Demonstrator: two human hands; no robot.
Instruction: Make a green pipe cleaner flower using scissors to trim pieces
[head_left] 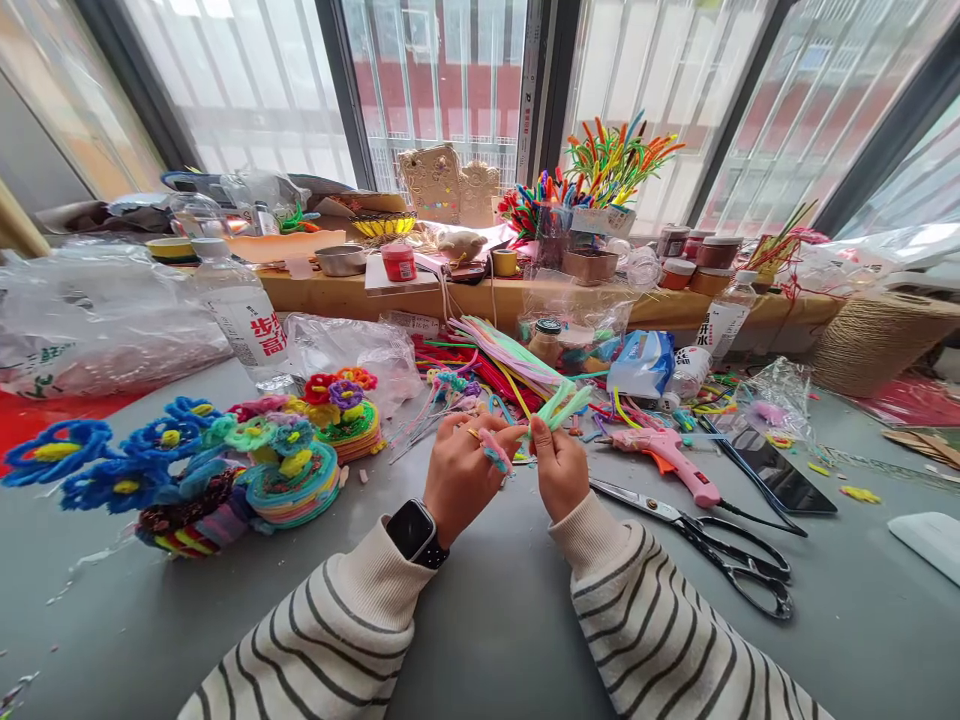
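My right hand [562, 468] is closed in a pinch on light green pipe cleaners [564, 402], whose bent loops stand up above the thumb. Close beside it, my left hand [466, 472] is closed, its fingers curled. A small fuzzy pink and light blue pipe cleaner piece [496, 452] shows at its fingers, and one fingertip reaches to the base of the green bundle. Behind both hands lies a heap of loose pipe cleaners [510, 355] in pastel and red colours. To the left stand pipe cleaner flowers [169, 440] in coiled, colourful pots [296, 490].
Black-handled scissors [720, 550], a pink glue gun [671, 460] with its cable, and a dark phone [784, 470] lie to the right. Water bottles [244, 315], plastic bags [97, 320] and a twine cone [877, 340] surround the work area. A cluttered shelf [315, 292] runs along the windows.
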